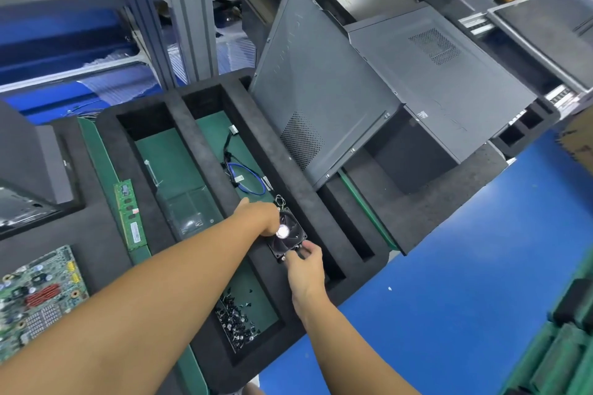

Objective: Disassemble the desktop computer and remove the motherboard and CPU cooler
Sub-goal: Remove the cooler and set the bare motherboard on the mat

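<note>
I clasp the cooler fan [288,239] in left grip [261,218] and right grip [305,261]; the foam tray's [202,144] open compartment lies leftward, nearer my left.

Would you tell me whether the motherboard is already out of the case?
Out: the motherboard lies at lower left, apart from the grey case at upper right.

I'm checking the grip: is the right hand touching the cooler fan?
Touching. The head view shows the right hand pinching the cooler fan at its near corner, with no gap between them.
</note>
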A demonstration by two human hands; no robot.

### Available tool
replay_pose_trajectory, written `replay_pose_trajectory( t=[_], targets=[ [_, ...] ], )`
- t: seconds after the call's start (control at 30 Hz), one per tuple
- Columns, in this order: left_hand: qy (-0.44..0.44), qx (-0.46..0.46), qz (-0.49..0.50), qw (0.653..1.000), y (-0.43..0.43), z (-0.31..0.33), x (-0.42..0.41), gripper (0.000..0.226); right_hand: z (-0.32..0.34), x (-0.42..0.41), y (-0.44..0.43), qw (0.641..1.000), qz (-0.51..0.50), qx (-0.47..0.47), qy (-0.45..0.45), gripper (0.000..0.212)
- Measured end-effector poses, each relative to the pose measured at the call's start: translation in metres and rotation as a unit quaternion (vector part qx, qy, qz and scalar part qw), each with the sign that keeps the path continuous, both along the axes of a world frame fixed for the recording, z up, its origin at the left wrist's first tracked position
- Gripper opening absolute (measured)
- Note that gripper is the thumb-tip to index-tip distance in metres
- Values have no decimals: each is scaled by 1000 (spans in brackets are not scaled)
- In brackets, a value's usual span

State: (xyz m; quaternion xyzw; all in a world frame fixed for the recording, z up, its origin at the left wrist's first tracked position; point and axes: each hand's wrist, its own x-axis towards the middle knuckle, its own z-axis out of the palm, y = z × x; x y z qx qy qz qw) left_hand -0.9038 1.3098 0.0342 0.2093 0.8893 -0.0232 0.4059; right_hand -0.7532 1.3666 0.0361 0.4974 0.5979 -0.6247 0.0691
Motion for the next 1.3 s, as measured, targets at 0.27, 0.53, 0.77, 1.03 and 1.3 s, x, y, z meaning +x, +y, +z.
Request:
replay_pose_trajectory(
  t=[0.27,0.53,0.77,1.03,1.3],
  targets=[
    [106,57,0,993,-7,13,3,6,1,-28,-2,1000,11,-2,11,43],
    [134,374,270,877,-81,55,29,23,24,-38,-60,954,201,205,82,15],
    [143,374,387,830,-200,77,63,28,56,-47,-135,969,186,102,128,14],
    [198,411,474,753,-332,93,129,20,96,-20,-223,943,287,-2,170,17],
    [212,324,488,782,-466,75,211,33,98,20,-301,868,475,23,143,17]
  ],
)
